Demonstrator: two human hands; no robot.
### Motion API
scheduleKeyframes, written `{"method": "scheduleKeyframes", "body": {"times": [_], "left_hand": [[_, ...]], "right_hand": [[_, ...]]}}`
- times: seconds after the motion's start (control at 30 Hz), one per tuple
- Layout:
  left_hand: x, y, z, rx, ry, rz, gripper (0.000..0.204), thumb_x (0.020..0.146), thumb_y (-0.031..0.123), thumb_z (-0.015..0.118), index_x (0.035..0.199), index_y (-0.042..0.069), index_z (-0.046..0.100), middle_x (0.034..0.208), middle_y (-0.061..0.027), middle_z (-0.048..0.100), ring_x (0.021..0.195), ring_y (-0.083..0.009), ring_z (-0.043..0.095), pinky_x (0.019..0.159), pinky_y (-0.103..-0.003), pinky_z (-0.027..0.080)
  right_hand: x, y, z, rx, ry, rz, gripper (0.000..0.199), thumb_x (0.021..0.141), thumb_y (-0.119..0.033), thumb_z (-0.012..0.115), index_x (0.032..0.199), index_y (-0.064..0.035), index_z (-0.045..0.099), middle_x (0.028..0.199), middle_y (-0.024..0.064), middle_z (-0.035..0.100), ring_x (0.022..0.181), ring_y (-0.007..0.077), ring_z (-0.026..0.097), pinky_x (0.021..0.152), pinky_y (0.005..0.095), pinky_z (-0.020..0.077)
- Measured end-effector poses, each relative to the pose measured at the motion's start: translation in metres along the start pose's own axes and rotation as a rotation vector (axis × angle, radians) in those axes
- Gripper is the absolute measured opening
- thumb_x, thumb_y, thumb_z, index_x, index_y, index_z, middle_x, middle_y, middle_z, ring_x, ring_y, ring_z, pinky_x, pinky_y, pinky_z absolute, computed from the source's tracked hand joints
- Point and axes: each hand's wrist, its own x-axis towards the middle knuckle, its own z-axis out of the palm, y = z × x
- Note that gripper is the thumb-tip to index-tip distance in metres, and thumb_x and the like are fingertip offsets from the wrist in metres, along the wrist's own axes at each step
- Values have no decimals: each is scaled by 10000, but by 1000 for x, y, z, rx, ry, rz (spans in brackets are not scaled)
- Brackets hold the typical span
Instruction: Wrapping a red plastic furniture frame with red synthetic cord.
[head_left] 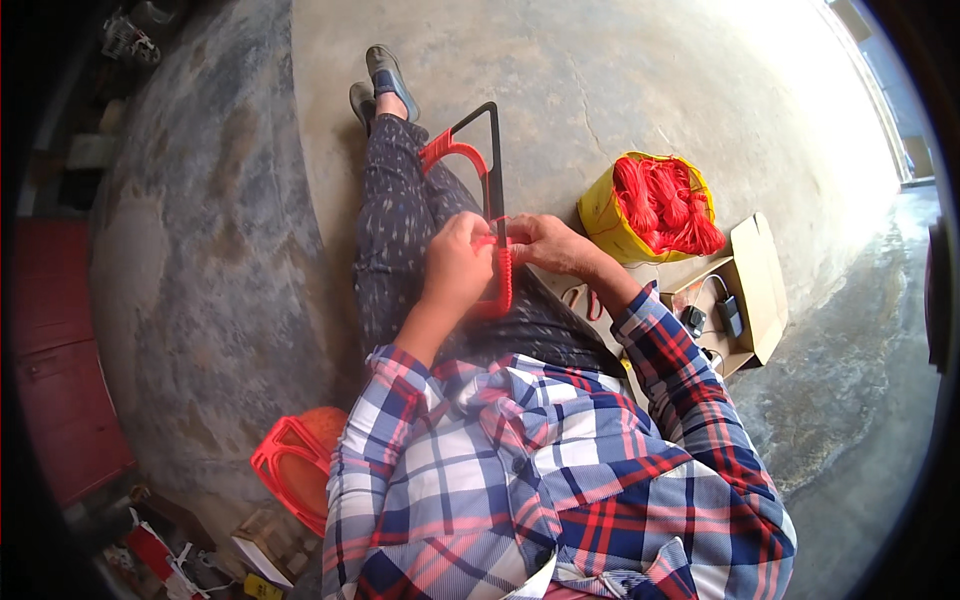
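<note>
Across my thighs rests a black frame (496, 160) with a long, narrow bend, its near end and one side partly covered in red cord (506, 285). At the far end, a curved red part (452, 150) joins its left side. My left hand (458, 262) is closed around the red-covered side of the frame. The fingers of my right hand (548, 243) pinch red cord at the black bar, close to my left fingertips. Between the two hands the cord is largely hidden by the fingers.
To the right stands a yellow bucket (605, 215) filled with bundles of red cord (665, 205). Nearer lies an open cardboard box (762, 285) with a black device (730, 315) and cables. Red-handled scissors (594, 305) lie beside my thigh. A red frame (292, 465) sits at my left.
</note>
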Motion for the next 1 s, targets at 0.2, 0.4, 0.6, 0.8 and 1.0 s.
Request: {"method": "scheduleKeyframes", "body": {"times": [0.2,0.4,0.6,0.8,1.0], "left_hand": [[6,-6,0,-53,229,-2,159,769,24,625,923,26,588,905,-82,586,795,-204,572,754,-311,472],[3,-21,23,-968,-190,-626,256,782,97,520,1028,40,555,879,-16,576,747,-90,505,712,-229,400],[4,-18,25,-957,-166,-658,278,757,110,520,1025,48,557,842,17,545,709,-62,461,668,-206,370],[2,-37,50,-488,40,-456,363,748,51,522,1109,23,543,981,-82,591,859,-189,567,782,-266,427],[0,38,0,-159,77,-25,169,807,42,615,975,26,606,742,-42,624,738,-132,590,703,-320,464]], "right_hand": [[-34,-23,-38,318,424,-182,157,790,-163,665,826,-11,654,1156,130,591,1066,236,566,959,349,406],[-84,-106,-58,1249,115,-482,169,766,-165,611,744,-57,482,930,180,622,815,253,591,808,400,451],[-141,-175,-27,1639,-403,-472,251,781,-180,650,771,-68,426,605,127,513,450,195,435,393,319,357],[-157,-204,-67,1564,-229,-804,234,928,-130,581,994,-44,375,630,115,526,407,175,466,330,291,343],[-115,-158,-78,1340,-403,-1022,352,799,-59,718,902,-99,384,671,135,581,391,154,476,326,276,328]]}}
